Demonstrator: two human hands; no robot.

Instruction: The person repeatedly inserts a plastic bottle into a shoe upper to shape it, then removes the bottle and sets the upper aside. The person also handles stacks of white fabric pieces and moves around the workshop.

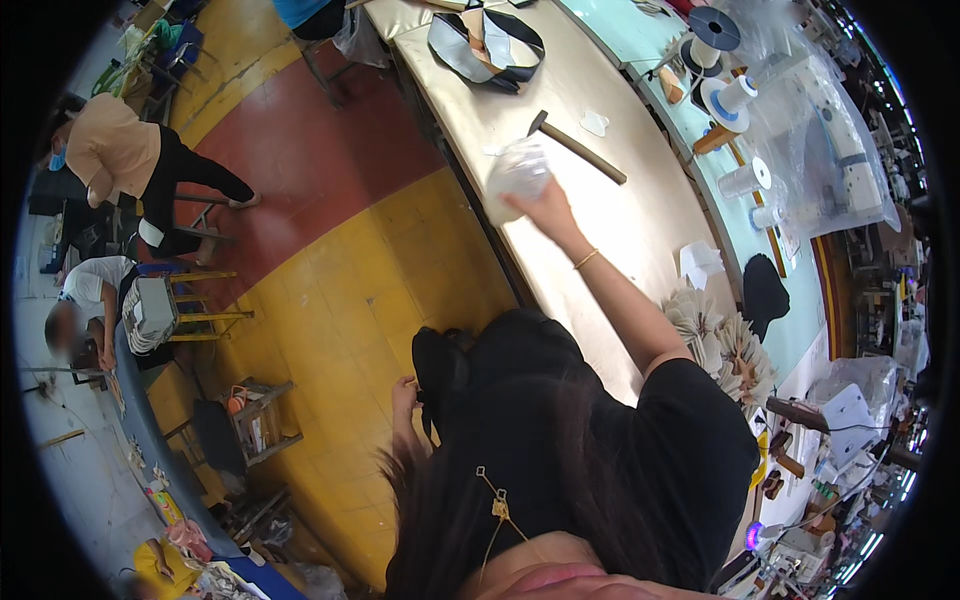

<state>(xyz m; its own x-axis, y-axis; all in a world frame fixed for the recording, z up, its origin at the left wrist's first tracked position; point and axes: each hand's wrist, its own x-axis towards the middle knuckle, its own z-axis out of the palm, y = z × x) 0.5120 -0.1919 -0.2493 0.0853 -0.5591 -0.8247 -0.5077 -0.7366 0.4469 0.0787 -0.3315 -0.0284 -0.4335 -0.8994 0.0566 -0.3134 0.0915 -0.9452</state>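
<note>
From where I stand, the person's right hand (543, 207) is stretched out over the long, cream-coloured bench (645, 225) in the upper middle of the frame. Its fingers are closed on a translucent, whitish, plastic-looking bundle (517, 170), which sits by the bench's left edge; whether it touches the surface I cannot tell. Just above it and to the right lies a hammer (585, 155) with a dark head and a long brown handle, slanting down to the right. A small white scrap (594, 123) lies near that handle.

The left hand (404, 394) is low at the centre of the frame, over the yellow part of the floor (360, 320) and right beside a soft-looking black thing (440, 368). Its fingers are curled in, but I cannot tell whether they grip anything.

At the top of the bench sits a loose ring of black and silver-grey pieces (458, 52). Toward its lower right are a fanned cluster of pale, off-white pieces (742, 368) and a flat black piece (765, 292). White thread spools (740, 94) stand on the pale green tabletop (620, 40) at upper right. At upper left, a person in a peach top (118, 145) bends forward.
</note>
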